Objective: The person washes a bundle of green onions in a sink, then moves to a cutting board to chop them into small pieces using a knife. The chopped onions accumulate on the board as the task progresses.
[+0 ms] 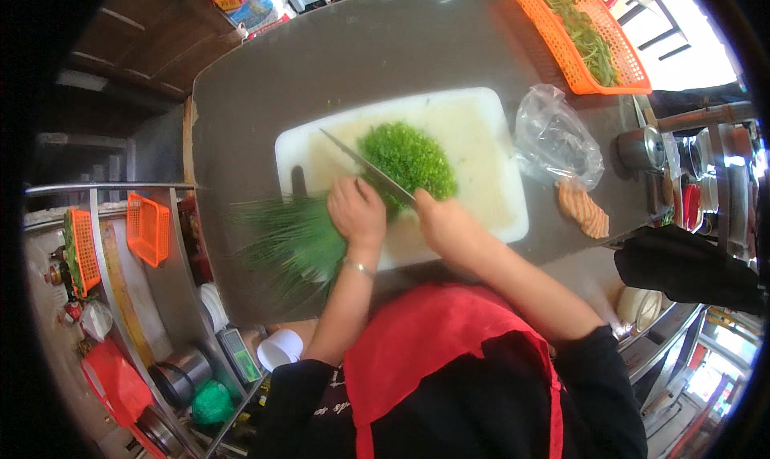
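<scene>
My right hand (445,221) grips a kitchen knife (376,173), its blade slanting up to the left across the white plastic cutting board (487,152). Under the curled fingers of my left hand (358,212), a bunch of long green stalks, probably scallions or chives (295,233), is pressed to the board. Their thin tips fan out over the board's left edge onto the table. Beyond the blade lies a heap of finely chopped greens (412,158). My left fingertips are close beside the blade; the cut ends under them are hidden.
An orange plastic basket (556,50) with leafy greens stands at the table's back right corner. Right of the board lie a clear plastic bag (556,137) and a striped orange cloth (582,209). Metal shelving (162,236) stands left of the grey table (361,56); a metal pot (640,148) is at right.
</scene>
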The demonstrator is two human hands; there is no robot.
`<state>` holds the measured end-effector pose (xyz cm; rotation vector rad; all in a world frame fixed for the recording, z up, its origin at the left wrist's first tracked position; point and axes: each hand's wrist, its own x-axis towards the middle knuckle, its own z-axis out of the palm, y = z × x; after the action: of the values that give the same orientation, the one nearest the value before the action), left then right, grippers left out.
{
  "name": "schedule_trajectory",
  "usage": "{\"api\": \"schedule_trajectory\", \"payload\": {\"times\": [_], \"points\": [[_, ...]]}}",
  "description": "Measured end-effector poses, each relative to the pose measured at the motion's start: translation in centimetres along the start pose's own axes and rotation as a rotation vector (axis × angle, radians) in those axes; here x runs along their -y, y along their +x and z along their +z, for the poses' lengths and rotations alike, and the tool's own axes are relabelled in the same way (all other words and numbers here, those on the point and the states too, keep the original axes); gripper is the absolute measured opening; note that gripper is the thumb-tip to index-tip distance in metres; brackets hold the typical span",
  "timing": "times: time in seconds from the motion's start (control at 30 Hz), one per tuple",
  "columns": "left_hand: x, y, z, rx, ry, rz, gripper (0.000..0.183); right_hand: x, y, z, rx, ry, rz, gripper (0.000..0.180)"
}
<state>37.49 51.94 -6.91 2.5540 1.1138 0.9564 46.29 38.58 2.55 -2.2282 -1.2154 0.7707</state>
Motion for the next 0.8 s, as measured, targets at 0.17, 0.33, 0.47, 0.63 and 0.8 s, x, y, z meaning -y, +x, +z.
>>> {"api": "schedule_trajectory", "payload": {"times": [0.17,0.33,0.47,0.63,0.8], "points": [[-0.4,0.0,-0.2,-0.015,-0.009,0.042,0.011,0.3,-4.2,-1.1,0.060,-0.058,0.005,0.021],[-0.3,0.0,-0.2,0.021,-0.035,0.102,0.012,-0.9,-2.6,1.0,0.046,-0.038,-0.010,0.022],[-0.8,0.3,-0.3,0.034,-0.039,0.099,0.012,-1.4,1.4,4.9,-0.047,-0.079,-0.017,0.020],[-0.3,0.3,-0.4,0.003,-0.020,0.094,0.013,-1.8,3.9,4.9,-0.087,-0.060,-0.044,0.016],[-1.3,1.1,0.2,0.024,0.003,0.055,0.012,-3.3,1.4,2.8,-0.059,-0.061,-0.056,0.011]]}}
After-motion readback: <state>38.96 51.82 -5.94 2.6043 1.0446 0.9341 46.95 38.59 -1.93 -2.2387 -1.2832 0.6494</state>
